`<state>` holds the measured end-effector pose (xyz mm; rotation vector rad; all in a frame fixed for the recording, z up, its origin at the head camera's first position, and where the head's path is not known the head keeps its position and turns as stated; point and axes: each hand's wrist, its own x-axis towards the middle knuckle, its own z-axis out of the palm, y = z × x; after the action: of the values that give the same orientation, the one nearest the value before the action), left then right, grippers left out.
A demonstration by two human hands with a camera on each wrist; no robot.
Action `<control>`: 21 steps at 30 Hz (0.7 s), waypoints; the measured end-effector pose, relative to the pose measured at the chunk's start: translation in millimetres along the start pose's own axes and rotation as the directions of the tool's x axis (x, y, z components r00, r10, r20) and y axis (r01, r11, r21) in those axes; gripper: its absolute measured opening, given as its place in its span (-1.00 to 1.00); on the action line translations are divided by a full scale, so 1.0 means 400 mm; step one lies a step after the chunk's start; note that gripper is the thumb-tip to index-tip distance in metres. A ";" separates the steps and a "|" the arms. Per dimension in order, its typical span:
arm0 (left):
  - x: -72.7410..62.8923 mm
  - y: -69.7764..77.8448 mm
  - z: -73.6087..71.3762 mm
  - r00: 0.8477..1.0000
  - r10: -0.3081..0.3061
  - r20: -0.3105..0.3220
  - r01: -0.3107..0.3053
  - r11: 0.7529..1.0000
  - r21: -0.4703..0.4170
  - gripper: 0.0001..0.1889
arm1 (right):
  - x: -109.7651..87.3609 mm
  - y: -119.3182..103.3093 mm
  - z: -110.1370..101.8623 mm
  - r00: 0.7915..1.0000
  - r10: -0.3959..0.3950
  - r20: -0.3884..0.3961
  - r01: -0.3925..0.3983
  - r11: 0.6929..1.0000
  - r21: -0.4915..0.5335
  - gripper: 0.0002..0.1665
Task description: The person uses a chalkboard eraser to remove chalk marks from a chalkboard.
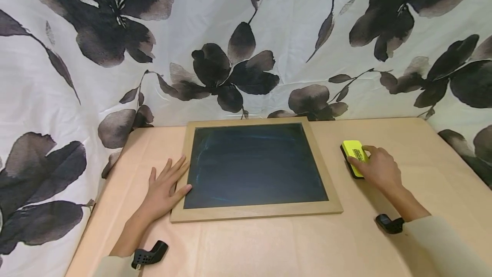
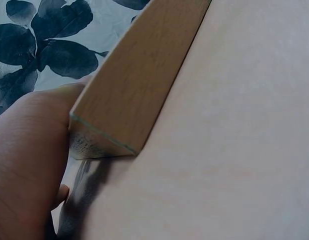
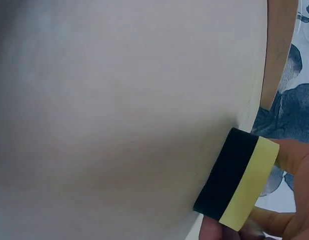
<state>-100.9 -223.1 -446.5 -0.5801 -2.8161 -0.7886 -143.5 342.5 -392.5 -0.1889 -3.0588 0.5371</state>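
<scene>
A chalkboard (image 1: 257, 166) in a pale wooden frame lies on the table, with faint chalk smears on its dark surface. My left hand (image 1: 163, 193) rests on the frame's left side, fingers spread and straight. In the left wrist view, the frame's corner (image 2: 129, 90) stands beside the left hand (image 2: 29, 155). To the right of the board, my right hand (image 1: 380, 168) grips a yellow board eraser (image 1: 355, 157) with a black base. The right wrist view shows the eraser (image 3: 239, 180) between the thumb and fingers of the right hand (image 3: 299, 190).
The light wooden table (image 1: 253, 247) reaches back to a white cloth (image 1: 292, 20) printed with dark flowers, which also hangs along the left. A black wrist device (image 1: 150, 254) sits on the left wrist, another black device (image 1: 390, 224) on the right.
</scene>
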 end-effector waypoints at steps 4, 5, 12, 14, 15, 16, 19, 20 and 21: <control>-0.003 -0.005 0.003 1.000 0.004 -0.007 -0.004 1.000 0.000 -0.31 | -0.005 -0.004 0.000 1.000 0.001 -0.008 -0.001 1.000 0.000 -0.03; -0.003 -0.007 0.004 1.000 0.006 -0.010 -0.006 1.000 -0.001 -0.31 | -0.006 -0.004 -0.001 1.000 0.004 -0.004 -0.004 1.000 -0.003 0.00; -0.001 -0.003 -0.007 1.000 -0.009 0.008 0.009 1.000 -0.016 -0.31 | -0.018 -0.023 -0.026 1.000 -0.016 0.026 0.016 1.000 -0.004 0.06; 0.002 0.007 -0.021 0.999 -0.037 0.011 0.037 0.999 -0.021 -0.31 | -0.023 -0.042 -0.039 0.998 -0.065 0.002 0.065 0.998 0.021 0.00; 0.005 0.012 -0.031 0.999 -0.051 0.007 0.051 0.998 -0.020 -0.31 | -0.025 -0.053 -0.047 0.995 -0.099 -0.014 0.099 0.995 0.034 -0.03; 0.009 0.018 -0.042 0.998 -0.065 0.002 0.065 0.998 -0.014 -0.31 | -0.026 -0.067 -0.054 0.991 -0.130 -0.024 0.131 0.990 0.043 -0.05; 0.029 0.040 -0.080 0.995 -0.099 -0.012 0.099 0.995 0.013 -0.30 | -0.030 -0.109 -0.076 0.977 -0.206 -0.049 0.208 0.976 0.055 -0.10; 0.037 0.048 -0.094 0.995 -0.100 -0.010 0.100 0.995 0.024 -0.29 | -0.031 -0.123 -0.083 0.974 -0.222 -0.055 0.225 0.973 0.053 -0.10; 0.046 0.055 -0.107 0.995 -0.098 -0.004 0.098 0.994 0.039 -0.28 | -0.033 -0.136 -0.089 0.970 -0.236 -0.062 0.239 0.970 0.045 -0.09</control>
<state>-106.7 -222.3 -395.4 -0.4377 -2.8696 -0.7483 -134.7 302.0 -340.8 0.1597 -2.9508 0.5833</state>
